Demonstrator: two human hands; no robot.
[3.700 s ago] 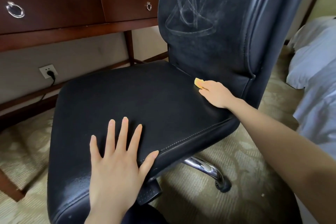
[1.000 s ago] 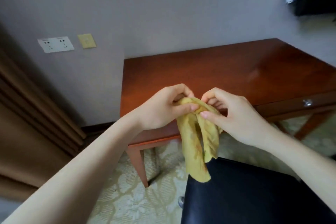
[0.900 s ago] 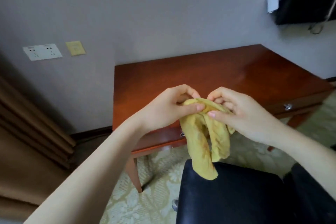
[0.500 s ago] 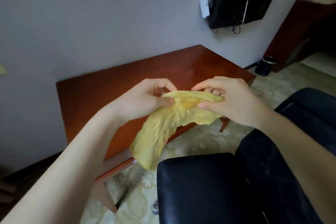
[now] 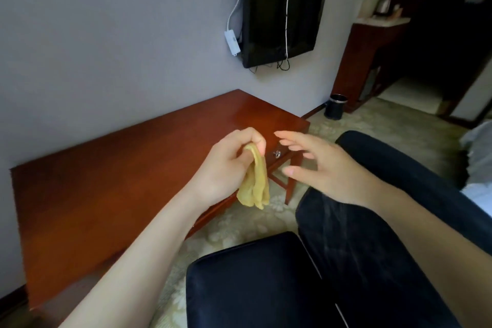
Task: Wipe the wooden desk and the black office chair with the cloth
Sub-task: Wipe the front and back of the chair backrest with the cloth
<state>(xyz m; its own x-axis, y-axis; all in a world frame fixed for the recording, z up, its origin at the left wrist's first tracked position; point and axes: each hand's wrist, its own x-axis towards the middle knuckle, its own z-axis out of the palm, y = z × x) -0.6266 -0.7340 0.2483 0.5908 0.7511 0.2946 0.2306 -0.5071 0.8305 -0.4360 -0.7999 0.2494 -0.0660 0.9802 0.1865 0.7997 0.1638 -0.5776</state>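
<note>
- Left hand [image 5: 226,168]: centre of the frame, fingers curled, thumb and fingertips pinching the top of the cloth [image 5: 257,184].
- Cloth: yellow, bunched into folds, hanging straight down from the left hand's grip. Its lower end is level with that wrist and hangs in front of the desk's front edge and the carpet [image 5: 239,224]. It hangs free of both.
- Right hand [image 5: 327,168]: just right of the cloth, apart from it. The fingers are straight and spread, the palm faces left, and it grasps nothing.
- Desk [image 5: 119,181]: reddish wood, running from the left edge of the frame to the centre, against the grey wall. A ring pull [image 5: 277,153] on its drawer shows between the two hands.
- Chair [image 5: 266,287]: black, in the lower right. The seat is at the bottom centre and the backrest rises behind the right forearm, with faint pale streaks on it.
- TV [image 5: 282,13]: upper centre, on the wall, with a white cable and box [image 5: 232,42] at its left side.
- Bin [image 5: 336,106]: dark, on the floor right of the desk's far end.
</note>
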